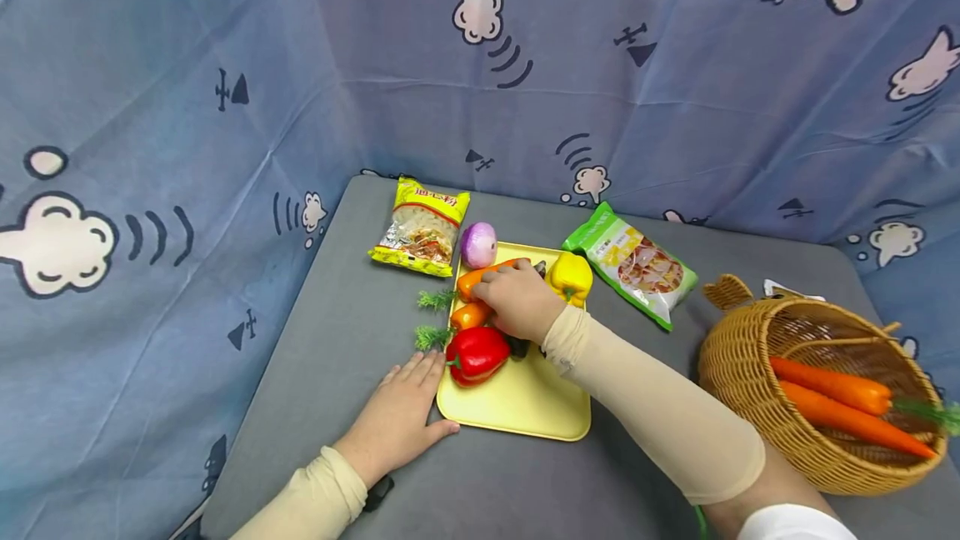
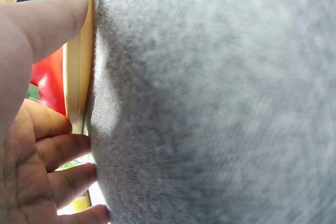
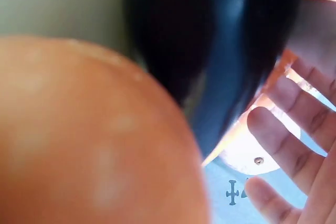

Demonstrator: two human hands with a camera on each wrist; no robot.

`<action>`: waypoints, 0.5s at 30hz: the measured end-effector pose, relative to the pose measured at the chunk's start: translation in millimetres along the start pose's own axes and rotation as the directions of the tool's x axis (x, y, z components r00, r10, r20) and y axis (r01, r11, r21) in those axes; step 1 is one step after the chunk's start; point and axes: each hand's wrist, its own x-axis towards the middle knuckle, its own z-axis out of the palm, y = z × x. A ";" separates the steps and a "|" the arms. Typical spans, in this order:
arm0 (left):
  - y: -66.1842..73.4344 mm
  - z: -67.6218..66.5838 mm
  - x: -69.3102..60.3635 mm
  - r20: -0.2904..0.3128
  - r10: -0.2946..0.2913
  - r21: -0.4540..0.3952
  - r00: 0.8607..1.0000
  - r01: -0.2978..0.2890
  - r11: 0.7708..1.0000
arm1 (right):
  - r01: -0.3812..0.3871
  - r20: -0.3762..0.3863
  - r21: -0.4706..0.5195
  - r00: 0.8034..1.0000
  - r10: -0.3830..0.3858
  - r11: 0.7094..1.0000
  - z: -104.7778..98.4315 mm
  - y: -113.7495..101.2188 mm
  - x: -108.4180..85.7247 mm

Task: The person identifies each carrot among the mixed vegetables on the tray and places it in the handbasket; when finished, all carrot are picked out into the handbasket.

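My left hand [image 1: 401, 413] lies flat on the table at the left edge of a yellow tray [image 1: 525, 407], its fingers touching the rim. Over the tray, my right hand [image 1: 521, 300] reaches down with its fingertips on an upper carrot [image 1: 468, 283]. A second carrot [image 1: 469, 317] lies just below it, beside a red bell pepper [image 1: 477, 356]. In the right wrist view the fingers look loosely extended past a glossy dark eggplant [image 3: 231, 40]. A blurred round orange thing [image 3: 100, 135] fills that view's lower left. A yellow bell pepper [image 1: 571, 276] and a purple onion [image 1: 478, 245] sit at the far end.
A yellow food packet [image 1: 420, 227] lies beyond the tray at left, and a green packet [image 1: 633, 265] at right. On the right stands a wicker basket [image 1: 731, 365] with carrots [image 1: 832, 383] in it. A patterned cloth [image 1: 420, 107] hangs behind the grey table [image 1: 337, 307].
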 end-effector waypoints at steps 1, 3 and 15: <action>0.4 -0.2 0.1 -0.001 0.002 0.001 1.000 -0.002 1.000 | 0.003 0.004 -0.008 1.000 -0.003 1.000 -0.4 0.2 0.4; 0.9 -0.1 0.4 -0.004 0.004 0.006 1.000 -0.004 1.000 | 0.012 0.003 -0.023 1.000 -0.012 1.000 -1.3 0.6 1.1; 0.3 0.0 -0.1 -0.007 0.011 0.023 1.000 -0.010 1.000 | 0.077 0.013 -0.016 0.997 -0.077 0.997 -1.8 4.6 3.3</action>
